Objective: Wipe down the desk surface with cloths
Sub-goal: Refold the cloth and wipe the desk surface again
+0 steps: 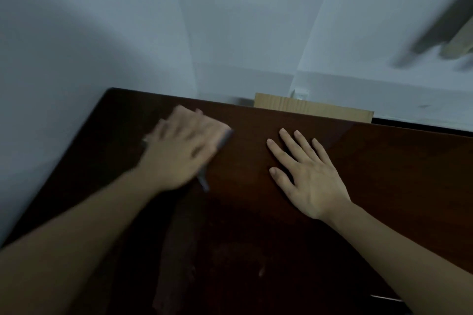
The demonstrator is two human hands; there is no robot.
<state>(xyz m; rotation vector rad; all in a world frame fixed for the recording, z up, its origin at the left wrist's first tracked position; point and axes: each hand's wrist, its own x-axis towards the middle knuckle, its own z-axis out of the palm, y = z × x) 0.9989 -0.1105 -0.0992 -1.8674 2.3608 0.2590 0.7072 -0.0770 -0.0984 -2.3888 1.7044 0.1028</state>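
Left hand [179, 148], motion-blurred, presses a pinkish cloth [217, 126] flat on the far-left part of the dark desk [384, 174]; fingers look spread and roughly straight, though the blur hides detail. Judgement: keep the palm flat with even pressure and overlap strokes toward the edges. Right hand [307, 174] rests palm-down near the middle, fingers spread, holding nothing, bracing. A pale wooden board [307, 107] stands behind the desk.

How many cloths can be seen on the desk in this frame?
1. A grey cloth lies under the blurred left hand near the desk's far left corner, only its edges showing. The right hand rests flat on bare wood.
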